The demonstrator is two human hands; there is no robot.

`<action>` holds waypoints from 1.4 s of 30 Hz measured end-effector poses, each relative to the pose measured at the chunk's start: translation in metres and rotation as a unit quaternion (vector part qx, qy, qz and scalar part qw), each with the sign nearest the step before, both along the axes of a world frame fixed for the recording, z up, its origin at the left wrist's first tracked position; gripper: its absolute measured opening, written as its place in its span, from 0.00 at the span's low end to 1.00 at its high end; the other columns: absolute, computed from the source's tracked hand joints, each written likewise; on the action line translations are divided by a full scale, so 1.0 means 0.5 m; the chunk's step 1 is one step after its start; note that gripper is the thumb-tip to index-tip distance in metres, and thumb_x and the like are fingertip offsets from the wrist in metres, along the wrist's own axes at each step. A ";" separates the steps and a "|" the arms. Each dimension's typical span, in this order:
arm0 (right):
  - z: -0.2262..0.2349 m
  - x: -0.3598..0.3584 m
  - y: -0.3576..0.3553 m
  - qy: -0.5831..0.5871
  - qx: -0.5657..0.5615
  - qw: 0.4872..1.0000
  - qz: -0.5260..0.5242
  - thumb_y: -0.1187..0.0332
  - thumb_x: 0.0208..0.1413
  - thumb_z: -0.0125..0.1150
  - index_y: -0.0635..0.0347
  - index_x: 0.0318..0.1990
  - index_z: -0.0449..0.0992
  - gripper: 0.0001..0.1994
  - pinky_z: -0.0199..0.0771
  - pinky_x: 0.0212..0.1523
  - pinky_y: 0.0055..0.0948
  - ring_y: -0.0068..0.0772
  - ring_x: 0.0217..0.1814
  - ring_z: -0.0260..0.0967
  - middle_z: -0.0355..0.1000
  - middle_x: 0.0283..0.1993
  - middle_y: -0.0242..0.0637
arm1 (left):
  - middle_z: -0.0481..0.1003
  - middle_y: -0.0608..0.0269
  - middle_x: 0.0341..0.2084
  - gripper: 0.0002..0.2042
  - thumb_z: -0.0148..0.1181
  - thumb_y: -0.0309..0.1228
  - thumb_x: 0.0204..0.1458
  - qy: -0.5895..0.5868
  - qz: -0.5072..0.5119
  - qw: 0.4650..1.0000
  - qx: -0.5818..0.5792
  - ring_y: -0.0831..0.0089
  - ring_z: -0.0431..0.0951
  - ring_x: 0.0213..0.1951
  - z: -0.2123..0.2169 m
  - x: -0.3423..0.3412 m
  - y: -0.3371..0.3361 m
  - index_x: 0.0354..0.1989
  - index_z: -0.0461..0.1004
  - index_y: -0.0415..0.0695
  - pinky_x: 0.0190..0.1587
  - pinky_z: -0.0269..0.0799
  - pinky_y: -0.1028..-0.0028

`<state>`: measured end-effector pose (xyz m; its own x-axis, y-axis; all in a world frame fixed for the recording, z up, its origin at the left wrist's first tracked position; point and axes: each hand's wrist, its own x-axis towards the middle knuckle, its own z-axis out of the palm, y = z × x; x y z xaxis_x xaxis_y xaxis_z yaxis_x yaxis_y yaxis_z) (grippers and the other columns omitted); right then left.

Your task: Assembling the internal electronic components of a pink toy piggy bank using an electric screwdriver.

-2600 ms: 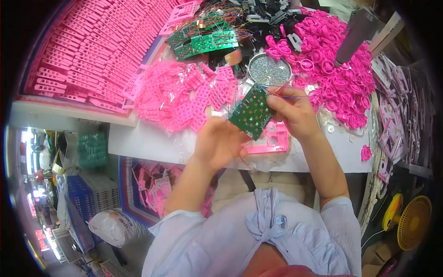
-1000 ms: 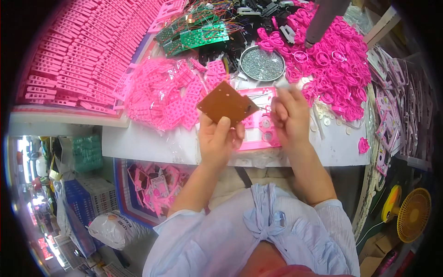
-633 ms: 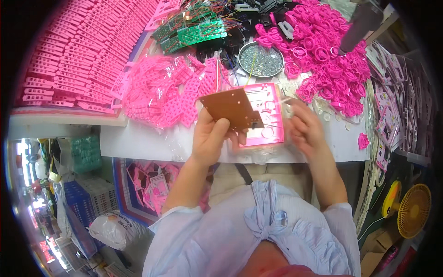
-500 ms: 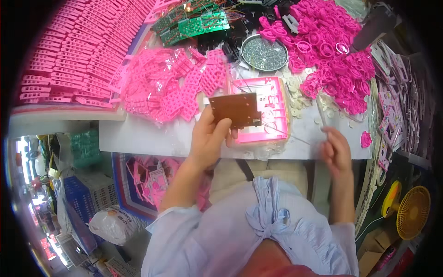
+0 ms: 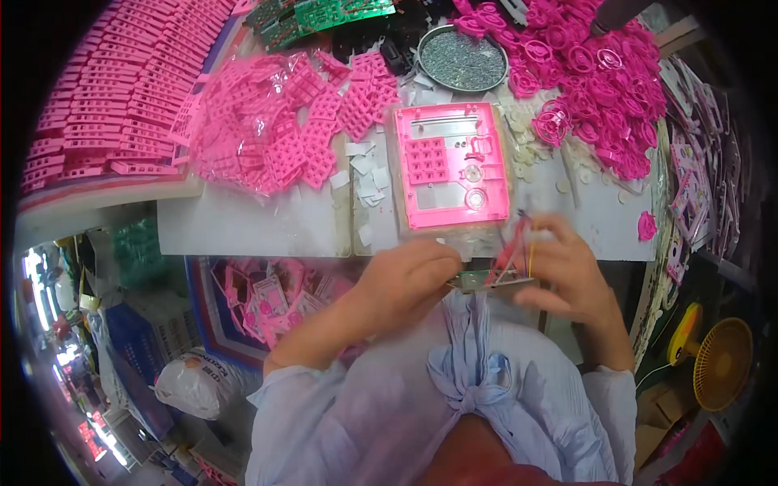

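A circuit board (image 5: 476, 280) with red, yellow and dark wires (image 5: 515, 253) is held close to my body, just off the table's front edge. My left hand (image 5: 412, 279) pinches its left end. At the other end, my right hand (image 5: 567, 271) curls its fingers around the wires, with the thumb near the board's edge; motion blurs the exact grip. Straight ahead on the table lies an open pink plastic casing (image 5: 411, 194). It contains a pink button grid (image 5: 426, 160), round clear parts (image 5: 475, 198) and metallic strips.
A round dish of small metal pieces (image 5: 463, 58) stands behind the casing. Pink grids (image 5: 267, 121) pile up on the left, magenta rings (image 5: 583, 89) on the right. Green circuit boards (image 5: 324, 12) lie at the back. Below the table edge sits a bin of pink parts (image 5: 203, 304).
The board has come down from above the casing toward my body and turned edge-on, showing wires. My right hand has moved in to it. The pink casing is now uncovered.
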<state>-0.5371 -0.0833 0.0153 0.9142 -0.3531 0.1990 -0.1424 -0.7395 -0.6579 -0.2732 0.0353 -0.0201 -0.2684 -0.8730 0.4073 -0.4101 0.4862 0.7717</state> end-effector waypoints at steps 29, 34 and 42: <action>-0.094 0.311 -0.203 0.170 0.049 0.980 -0.084 0.63 0.53 0.70 0.62 0.48 0.76 0.18 0.75 0.43 0.44 0.51 0.43 0.76 0.78 0.40 0.48 | 0.78 0.52 0.44 0.18 0.68 0.29 0.50 -0.129 0.204 0.959 0.151 0.55 0.78 0.48 0.001 0.119 -0.067 0.49 0.76 0.39 0.52 0.71 0.62; -0.079 0.297 -0.161 0.073 -0.187 0.960 -0.196 0.61 0.51 0.71 0.62 0.53 0.74 0.24 0.74 0.51 0.43 0.50 0.56 0.71 0.73 0.55 0.45 | 0.76 0.57 0.51 0.22 0.69 0.39 0.49 -0.302 0.096 0.949 0.004 0.62 0.73 0.59 -0.040 0.097 -0.101 0.50 0.77 0.40 0.61 0.62 0.55; -0.112 0.227 -0.062 0.120 -0.209 0.969 -0.051 0.63 0.55 0.62 0.66 0.59 0.73 0.25 0.61 0.69 0.45 0.48 0.69 0.63 0.69 0.65 0.47 | 0.76 0.58 0.53 0.27 0.68 0.43 0.49 -0.313 0.092 0.945 0.025 0.64 0.73 0.60 -0.038 0.087 -0.103 0.54 0.75 0.40 0.58 0.63 0.59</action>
<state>-0.4238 -0.1145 -0.0409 0.9164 -0.3786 0.1299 -0.3411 -0.9084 -0.2416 -0.2298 -0.0164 -0.0392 -0.2845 -0.9425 0.1752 -0.8684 0.3308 0.3694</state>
